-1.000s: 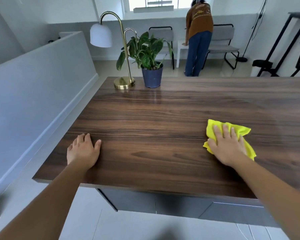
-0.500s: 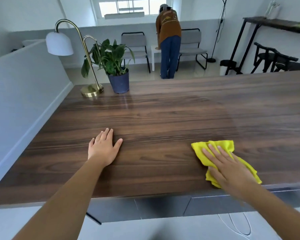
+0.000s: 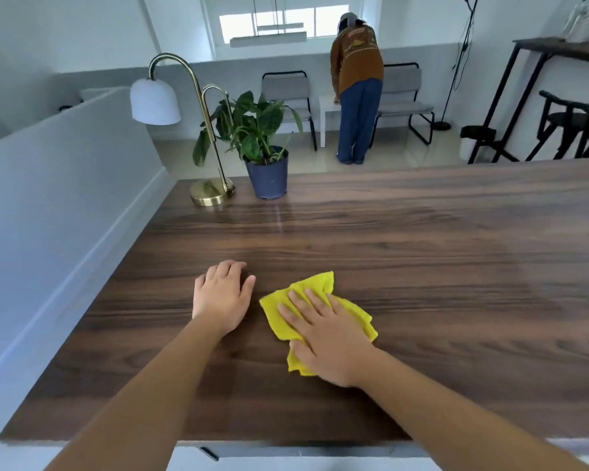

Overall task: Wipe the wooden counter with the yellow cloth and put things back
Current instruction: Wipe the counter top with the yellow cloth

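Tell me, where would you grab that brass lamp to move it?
Probably the upright brass stem, just above the round base, coming from the near side. The white shade hangs off to the left and the potted plant crowds its right, so low on the stem looks steadiest.

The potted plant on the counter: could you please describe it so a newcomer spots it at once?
Follow the wooden counter to its far left corner. There, right of the brass lamp, stands the potted plant, the only leafy thing, in a dark blue pot.
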A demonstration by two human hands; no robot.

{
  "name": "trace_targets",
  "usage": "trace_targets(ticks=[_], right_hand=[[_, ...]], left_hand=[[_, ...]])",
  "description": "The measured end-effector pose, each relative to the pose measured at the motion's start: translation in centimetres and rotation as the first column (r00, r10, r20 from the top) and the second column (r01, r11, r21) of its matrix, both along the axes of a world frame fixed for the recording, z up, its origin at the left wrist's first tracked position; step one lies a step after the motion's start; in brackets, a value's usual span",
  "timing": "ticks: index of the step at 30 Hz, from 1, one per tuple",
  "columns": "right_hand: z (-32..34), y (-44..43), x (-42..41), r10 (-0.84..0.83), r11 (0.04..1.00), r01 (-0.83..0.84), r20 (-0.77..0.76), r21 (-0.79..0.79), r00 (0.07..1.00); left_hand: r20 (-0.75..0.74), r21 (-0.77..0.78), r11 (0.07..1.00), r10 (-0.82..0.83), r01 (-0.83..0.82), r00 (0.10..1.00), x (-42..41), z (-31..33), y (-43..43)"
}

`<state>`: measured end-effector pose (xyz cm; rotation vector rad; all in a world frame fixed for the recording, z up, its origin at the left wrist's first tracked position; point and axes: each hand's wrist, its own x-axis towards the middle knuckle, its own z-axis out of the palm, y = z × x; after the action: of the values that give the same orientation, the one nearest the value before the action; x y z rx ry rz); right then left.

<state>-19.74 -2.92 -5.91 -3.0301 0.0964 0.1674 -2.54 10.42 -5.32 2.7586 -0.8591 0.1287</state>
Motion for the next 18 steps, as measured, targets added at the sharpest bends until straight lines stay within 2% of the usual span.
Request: trace_targets(ticks=[3, 5, 7, 9, 10, 12, 14, 15, 16, 17, 18], right_hand=[[0.2, -1.6, -2.9, 0.226, 0.973, -0.226, -0.009, 0.054, 0.974], [0.6, -4.6, -4.3, 0.248, 0.966, -0.244, -0.035, 0.089, 0.968], [1.1, -8.5, -4.2, 0.118, 0.989, -0.112, -0.051, 0.1, 0.992], [1.2, -13.1, -2.8, -0.117, 0.987, 0.118, -0.022, 0.107, 0.993], [1.0, -15.4, -1.8, -0.26, 0.962, 0.26, -0.006, 0.086, 0.965], [0.6, -18.7, 1.3, -0.56, 0.828, 0.56, -0.008, 0.025, 0.829], [0.3, -19.3, 5.6, -0.777, 0.629, 0.777, -0.004, 0.023, 0.629], [0.3, -18.6, 8.1, -0.838, 0.544, 0.838, -0.011, 0.038, 0.545], [0.4, -17.3, 10.9, -0.863, 0.504, 0.863, -0.019, 0.049, 0.505], [0.5, -15.6, 13.8, -0.856, 0.514, 0.856, -0.021, 0.055, 0.516], [0.5, -13.5, 16.7, -0.821, 0.57, 0.82, -0.018, 0.057, 0.571]], left_hand=[[-0.043, -0.002, 0.999, 0.034, -0.034, 0.998, 3.8, 0.4, 0.5], [-0.079, 0.03, 0.998, 0.05, -0.048, 0.996, 6.2, 0.4, 0.9], [-0.092, 0.056, 0.997, 0.056, -0.051, 0.994, 8.5, 0.2, 1.3], [-0.098, 0.06, 0.997, 0.054, -0.048, 0.994, 10.3, 0.0, 1.5], [-0.104, 0.056, 0.997, 0.052, -0.047, 0.993, 10.9, -0.1, 1.6], [-0.108, 0.043, 0.998, 0.046, -0.042, 0.993, 11.6, -0.6, 1.7], [-0.087, 0.024, 0.999, 0.044, -0.042, 0.995, 11.7, -1.4, 1.8], [-0.076, 0.016, 0.999, 0.043, -0.042, 0.996, 11.6, -1.6, 1.8], [-0.07, 0.008, 0.999, 0.039, -0.039, 0.997, 11.7, -1.7, 1.8], [-0.069, -0.001, 0.999, 0.034, -0.035, 0.997, 11.7, -1.9, 1.8], [-0.071, -0.012, 0.999, 0.029, -0.03, 0.997, 11.8, -1.9, 1.8]])
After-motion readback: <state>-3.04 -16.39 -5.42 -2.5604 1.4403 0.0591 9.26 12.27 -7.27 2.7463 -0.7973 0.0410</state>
